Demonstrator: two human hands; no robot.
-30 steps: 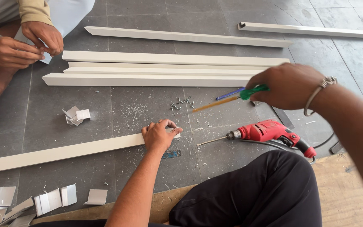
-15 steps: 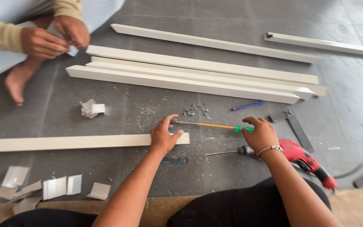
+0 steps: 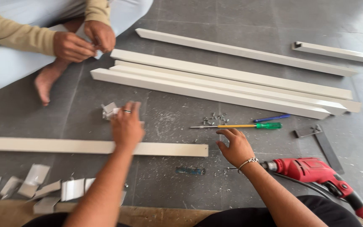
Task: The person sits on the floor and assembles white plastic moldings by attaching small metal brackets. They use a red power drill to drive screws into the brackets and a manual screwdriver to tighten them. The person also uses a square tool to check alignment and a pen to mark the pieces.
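Note:
My left hand (image 3: 127,126) reaches across a long white strip (image 3: 64,146) lying on the grey floor. Its fingers cover part of a small white folded bracket (image 3: 108,110), and the grip is hidden. My right hand (image 3: 237,147) hovers empty with fingers spread beside the strip's right end. Just beyond its fingertips a screwdriver (image 3: 248,125) with a yellow shaft and green handle lies on the floor. A red power drill (image 3: 316,171) lies by my right wrist.
Several long white strips (image 3: 232,86) lie stacked farther out, with a pile of screws (image 3: 215,118), a blue pen (image 3: 272,118) and a metal square (image 3: 322,141) nearby. Cut white brackets (image 3: 43,187) lie at lower left. Another person (image 3: 78,42) sits at upper left, holding a small piece.
My right hand has laid the screwdriver on the floor and drawn back from it. My left hand has moved left from the strip's end to the small bracket.

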